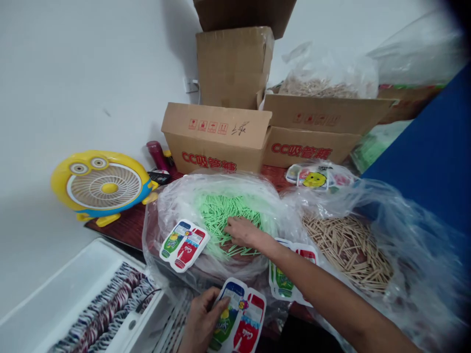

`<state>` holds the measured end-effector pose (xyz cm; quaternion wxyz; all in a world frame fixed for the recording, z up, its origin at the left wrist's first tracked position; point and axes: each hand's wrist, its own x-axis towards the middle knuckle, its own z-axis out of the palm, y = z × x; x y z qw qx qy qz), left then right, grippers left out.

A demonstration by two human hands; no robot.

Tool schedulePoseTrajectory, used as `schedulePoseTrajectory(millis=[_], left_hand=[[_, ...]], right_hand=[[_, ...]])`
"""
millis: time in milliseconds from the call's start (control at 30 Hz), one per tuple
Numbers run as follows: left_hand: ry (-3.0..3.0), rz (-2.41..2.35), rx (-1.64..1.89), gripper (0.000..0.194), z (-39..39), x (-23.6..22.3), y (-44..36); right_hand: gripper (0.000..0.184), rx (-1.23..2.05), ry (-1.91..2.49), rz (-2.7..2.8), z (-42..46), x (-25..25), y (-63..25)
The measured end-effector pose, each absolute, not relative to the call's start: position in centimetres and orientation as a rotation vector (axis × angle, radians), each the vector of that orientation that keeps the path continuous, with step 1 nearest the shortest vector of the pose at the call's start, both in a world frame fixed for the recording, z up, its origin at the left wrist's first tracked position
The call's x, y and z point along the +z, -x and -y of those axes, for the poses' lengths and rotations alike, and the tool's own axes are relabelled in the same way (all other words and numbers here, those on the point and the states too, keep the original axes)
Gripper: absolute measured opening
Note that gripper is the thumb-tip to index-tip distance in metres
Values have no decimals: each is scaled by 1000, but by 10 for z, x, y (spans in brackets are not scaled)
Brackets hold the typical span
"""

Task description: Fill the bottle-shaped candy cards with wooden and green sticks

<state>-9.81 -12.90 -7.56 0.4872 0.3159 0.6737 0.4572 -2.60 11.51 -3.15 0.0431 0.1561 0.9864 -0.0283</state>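
Note:
My left hand (204, 316), low in the frame, grips a flat printed packet (239, 318) with a green Sprite bottle and a red Cola bottle on it, thumb on its face. Over the pile of thin light-green sticks (221, 211), my right hand (243, 231) has its fingers curled down among them; the fingertips are partly hidden. The sticks lie in an open clear plastic bag (176, 196). A matching packet (184, 245) rests on that bag's left side. More such packets (285, 279) lie under my right forearm.
Right of the green sticks, another clear bag holds tan sticks (349, 250). A white bin (37, 304) at lower left contains rows of packets. Cardboard boxes (217, 142) stand behind, beside a yellow fan (106, 186). A blue panel (423, 147) borders the right.

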Motion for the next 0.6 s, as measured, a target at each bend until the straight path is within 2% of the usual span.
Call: schedulePoseTrajectory(millis=[167,333,500,600], left_hand=[[-719,-1625,1119,35,132,-75,101],[-658,-1605,1134,34,137,-80,102],[-649,-1593,1106,34,133,-80,100],[-681,-1610,1100,33,130,-77,96]], right_hand=[[16,-26,-370,-3017,-117,-36,34],[19,-43,-306,-3020,-115,-34,12],[45,9,-346,-3045,-101,-37,0],[42,-61,-414,-3083,-94,-42,7]])
